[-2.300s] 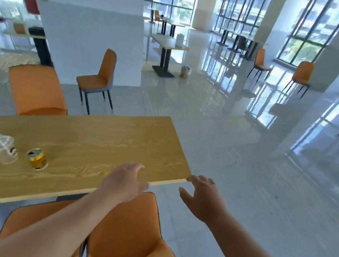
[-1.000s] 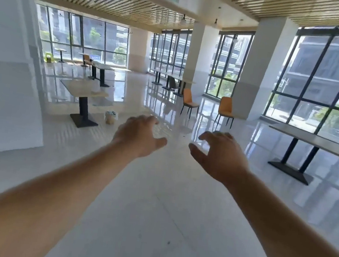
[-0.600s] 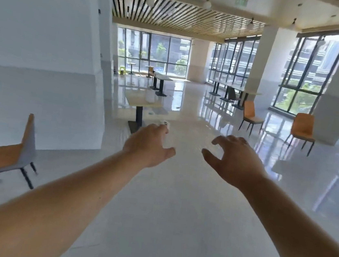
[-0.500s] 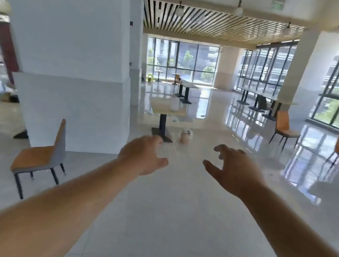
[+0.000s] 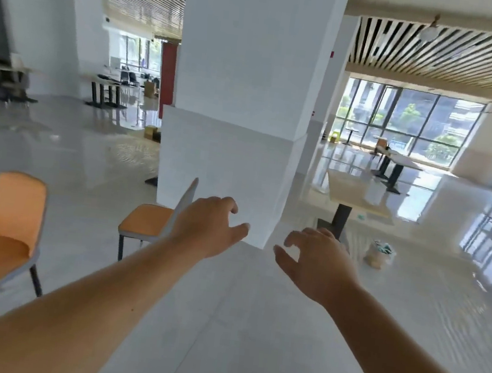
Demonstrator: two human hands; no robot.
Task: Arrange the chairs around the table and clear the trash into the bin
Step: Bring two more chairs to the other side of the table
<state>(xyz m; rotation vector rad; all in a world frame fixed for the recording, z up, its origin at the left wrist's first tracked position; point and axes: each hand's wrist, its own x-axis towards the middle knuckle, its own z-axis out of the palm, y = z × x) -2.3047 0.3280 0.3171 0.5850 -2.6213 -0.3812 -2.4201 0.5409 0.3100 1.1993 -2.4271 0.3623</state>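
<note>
view: swung left
chair (image 5: 144, 222): closer now, on floor beside pillar (image 5: 242, 108)
left hand (image 5: 207, 228): empty, loosely curled, near chair back
right hand (image 5: 319, 263): empty, half-open
meaning: chair fetch likely next

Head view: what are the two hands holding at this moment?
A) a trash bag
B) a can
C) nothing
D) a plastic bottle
C: the left hand and the right hand both reach forward above the floor, fingers loosely curled and empty.
</note>
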